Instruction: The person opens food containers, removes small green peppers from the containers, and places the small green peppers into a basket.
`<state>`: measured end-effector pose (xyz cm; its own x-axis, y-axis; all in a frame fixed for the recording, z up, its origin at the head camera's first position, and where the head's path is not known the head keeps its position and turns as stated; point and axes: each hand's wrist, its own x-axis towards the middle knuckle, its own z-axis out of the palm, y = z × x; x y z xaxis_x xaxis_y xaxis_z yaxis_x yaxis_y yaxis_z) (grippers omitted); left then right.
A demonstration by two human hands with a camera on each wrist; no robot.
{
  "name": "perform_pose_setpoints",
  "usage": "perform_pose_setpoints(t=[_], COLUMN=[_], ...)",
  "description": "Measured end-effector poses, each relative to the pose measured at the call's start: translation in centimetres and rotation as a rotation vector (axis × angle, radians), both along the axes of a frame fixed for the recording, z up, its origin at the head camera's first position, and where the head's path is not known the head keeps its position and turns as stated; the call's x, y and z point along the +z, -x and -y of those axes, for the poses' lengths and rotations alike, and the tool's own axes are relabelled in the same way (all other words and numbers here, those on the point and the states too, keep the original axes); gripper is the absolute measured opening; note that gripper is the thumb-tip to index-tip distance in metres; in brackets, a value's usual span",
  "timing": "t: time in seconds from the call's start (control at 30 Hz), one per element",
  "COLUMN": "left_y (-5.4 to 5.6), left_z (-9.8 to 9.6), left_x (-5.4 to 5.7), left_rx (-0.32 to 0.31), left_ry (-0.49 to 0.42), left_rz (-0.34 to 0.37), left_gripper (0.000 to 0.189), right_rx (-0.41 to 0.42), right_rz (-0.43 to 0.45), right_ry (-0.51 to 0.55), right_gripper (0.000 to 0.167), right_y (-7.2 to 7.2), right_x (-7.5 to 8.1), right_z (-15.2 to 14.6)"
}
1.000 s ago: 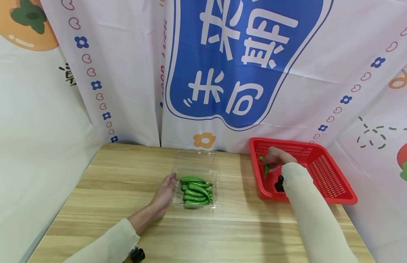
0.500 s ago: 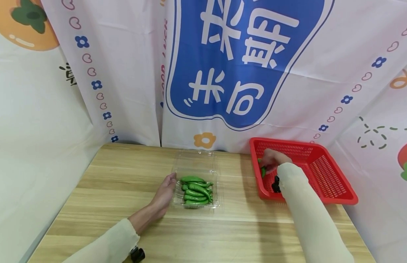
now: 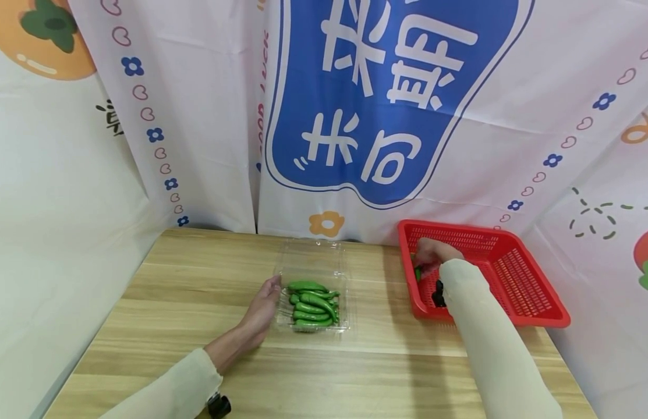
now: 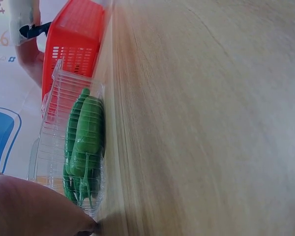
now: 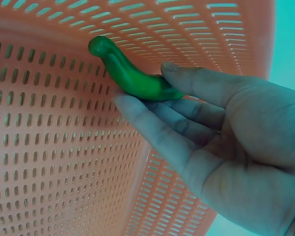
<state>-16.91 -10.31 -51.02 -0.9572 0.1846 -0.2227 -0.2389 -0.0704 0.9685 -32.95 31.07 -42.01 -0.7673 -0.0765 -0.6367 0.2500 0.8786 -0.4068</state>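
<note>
Fingers of the right hand [image 5: 255,132] are bent inside a red basket [image 3: 533,279]; those of the left hand [image 3: 258,307] lie against a clear container [image 4: 46,147]. Under both we have a wood-grained table [image 3: 355,372], pale in tone. Beyond the fingertips hangs a white printed cloth [image 3: 208,116] with a blue panel [image 3: 303,75] carrying large white characters.

Right fingers: nearly closed, thumb above and a finger below, pinching one green pepper [image 5: 132,81] by its end. Its other end projects ahead of the fingertips, close to the basket wall. We read this grip best from the right wrist; from the head, the hand hides most of the pepper. Left fingers: fairly straight, touching the container's side; the underside of that contact we cannot tell.

Just right of the left fingers, we note a pile of green peppers [image 3: 313,305] in the container. Its lid [image 3: 310,256] is folded back, farther out than the left fingertips. Between the container and the right fingers stand a strip of table and the basket's perforated wall.
</note>
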Motion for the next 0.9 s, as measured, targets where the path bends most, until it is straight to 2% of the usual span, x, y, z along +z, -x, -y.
perform_pose_setpoints(t=[0.17,0.53,0.73,0.9], left_y=[-0.01,-0.04,-0.02,0.02], left_z=[0.03,0.03,0.02,-0.04], left_x=[0.04,0.06,-0.02,-0.07], left_rx=[-0.004,-0.002,-0.002,0.004], left_ry=[0.003,0.006,0.007,0.009], left_rz=[-0.001,0.003,0.006,0.004], left_gripper=[0.056,0.056,0.056,0.056], right_rx=[-0.024,0.028,-0.001,0.009], right_rz=[-0.019,0.017,0.034,0.037], right_ry=[0.011,0.028,0.032,0.039], right_gripper=[0.03,0.017,0.019,0.017], right_y=[-0.02,-0.09,-0.41,-0.47], right_x=[-0.03,-0.01,0.39,0.66], right_z=[-0.11,-0.03,-0.06,-0.05])
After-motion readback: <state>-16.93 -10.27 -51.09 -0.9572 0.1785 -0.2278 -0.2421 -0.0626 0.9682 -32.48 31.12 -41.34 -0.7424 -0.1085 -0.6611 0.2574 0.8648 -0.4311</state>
